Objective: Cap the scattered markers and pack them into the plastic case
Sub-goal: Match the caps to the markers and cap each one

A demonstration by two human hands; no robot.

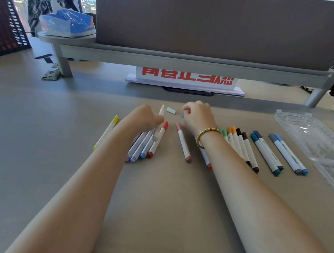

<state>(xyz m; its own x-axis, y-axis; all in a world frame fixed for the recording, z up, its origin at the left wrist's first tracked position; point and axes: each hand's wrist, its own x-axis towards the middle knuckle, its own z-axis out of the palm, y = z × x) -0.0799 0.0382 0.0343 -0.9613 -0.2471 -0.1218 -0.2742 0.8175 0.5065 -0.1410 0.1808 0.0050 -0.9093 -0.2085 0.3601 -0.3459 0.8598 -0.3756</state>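
Left hand (145,117) grips an uncapped marker (159,123); right hand (198,116) pinches a small blue cap (182,115) — mostly hidden by curled fingers.

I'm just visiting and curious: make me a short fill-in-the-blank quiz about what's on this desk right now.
1. The marker lying alone at the far left has a ____ cap.
2. The beaded bracelet is worn on the ____ wrist.
3. The clear plastic case lies open and holds ____ markers.
4. The loose pale cap lies on the table between the two ____.

Missing words: yellow; right; no; hands
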